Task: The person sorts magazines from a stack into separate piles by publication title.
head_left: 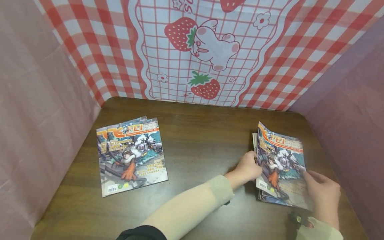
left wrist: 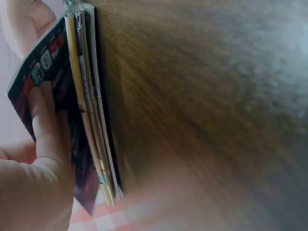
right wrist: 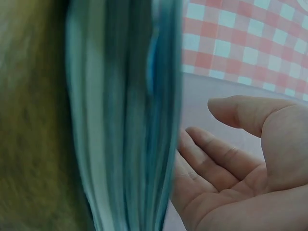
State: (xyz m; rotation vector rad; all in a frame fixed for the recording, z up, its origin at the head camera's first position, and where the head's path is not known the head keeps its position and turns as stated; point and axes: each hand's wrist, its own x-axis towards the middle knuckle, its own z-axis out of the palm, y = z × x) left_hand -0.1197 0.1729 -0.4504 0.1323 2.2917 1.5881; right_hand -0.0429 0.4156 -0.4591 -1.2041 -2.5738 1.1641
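Note:
On the right side of the table lies a stack of magazines [left wrist: 89, 96]. Its top magazine [head_left: 280, 163] has an orange title and an armoured figure on the cover. My left hand [head_left: 247, 167] grips this magazine by its left edge, which is raised off the stack. In the left wrist view, fingers [left wrist: 45, 125] lie against its dark back cover. My right hand [head_left: 324, 191] is at the magazine's right edge. In the right wrist view its thumb [right wrist: 240, 113] stands apart from the fingers, beside the blurred page edges [right wrist: 125, 115]; contact is hard to tell.
Two overlapping magazines [head_left: 135, 160] with the same cover lie on the left of the brown wooden table [head_left: 195, 143]. A red-checked cloth [head_left: 114, 50] with strawberries hangs behind the table. Pale pink curtains [head_left: 39, 100] flank both sides.

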